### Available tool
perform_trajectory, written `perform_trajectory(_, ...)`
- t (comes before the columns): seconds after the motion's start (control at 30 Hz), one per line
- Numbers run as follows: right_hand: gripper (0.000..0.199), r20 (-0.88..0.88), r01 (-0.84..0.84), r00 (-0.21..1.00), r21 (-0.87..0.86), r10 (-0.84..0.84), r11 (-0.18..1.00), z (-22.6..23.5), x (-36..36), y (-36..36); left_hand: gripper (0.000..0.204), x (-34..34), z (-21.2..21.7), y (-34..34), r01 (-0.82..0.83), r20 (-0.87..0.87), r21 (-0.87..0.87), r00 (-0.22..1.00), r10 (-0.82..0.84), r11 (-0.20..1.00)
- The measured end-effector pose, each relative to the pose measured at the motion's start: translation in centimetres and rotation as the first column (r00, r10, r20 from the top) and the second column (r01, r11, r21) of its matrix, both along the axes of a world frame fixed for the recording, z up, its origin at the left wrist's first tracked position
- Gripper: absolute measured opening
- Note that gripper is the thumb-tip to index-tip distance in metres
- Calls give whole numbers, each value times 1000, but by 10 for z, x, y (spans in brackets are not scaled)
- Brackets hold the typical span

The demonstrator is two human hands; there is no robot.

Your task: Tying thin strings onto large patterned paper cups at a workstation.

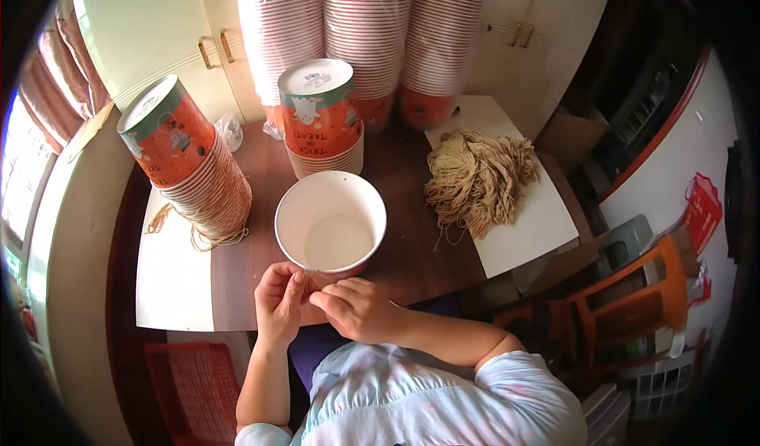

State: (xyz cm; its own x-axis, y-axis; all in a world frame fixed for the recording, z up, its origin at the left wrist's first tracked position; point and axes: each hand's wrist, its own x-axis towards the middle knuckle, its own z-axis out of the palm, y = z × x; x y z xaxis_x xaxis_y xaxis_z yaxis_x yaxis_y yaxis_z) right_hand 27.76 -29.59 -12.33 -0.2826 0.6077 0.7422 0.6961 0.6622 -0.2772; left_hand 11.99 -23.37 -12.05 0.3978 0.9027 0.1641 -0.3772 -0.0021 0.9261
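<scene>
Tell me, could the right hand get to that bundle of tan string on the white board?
Probably yes: the right hand is by the open cup, and bare table lies between it and the string bundle.

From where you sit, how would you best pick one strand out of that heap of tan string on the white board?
Probably from the near left of the string heap, where loose ends trail off over the white board. Pinch one end and draw it toward you; the heap's middle looks too tangled to free one strand.

Bare tabletop [404, 248] between open cup [331, 222] and string bundle [479, 178]; cup stacks [207, 178] crowd left, rear.
</scene>
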Motion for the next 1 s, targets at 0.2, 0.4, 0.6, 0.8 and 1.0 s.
perform_trajectory(0.2,31,89,55,994,44,-58,998,-3,-3,-7,8,2,2,-2,-77,-96,26,992,79,997)
perform_trajectory(0.4,28,213,7,977,0,-7,1000,-4,-17,-19,16,9,6,-10,-59,-35,-90,998,56,994)
perform_trajectory(0.6,31,359,6,925,-338,123,941,34,-3,-30,47,-2,-1,-15,15,-67,-84,998,-21,996)
perform_trajectory(0.8,28,134,14,991,-270,24,963,91,28,1,50,-1,5,-22,-56,-164,24,985,59,998)
perform_trajectory(1.0,18,401,-78,909,-102,113,992,72,28,48,51,2,5,-21,-64,-326,115,940,98,991)
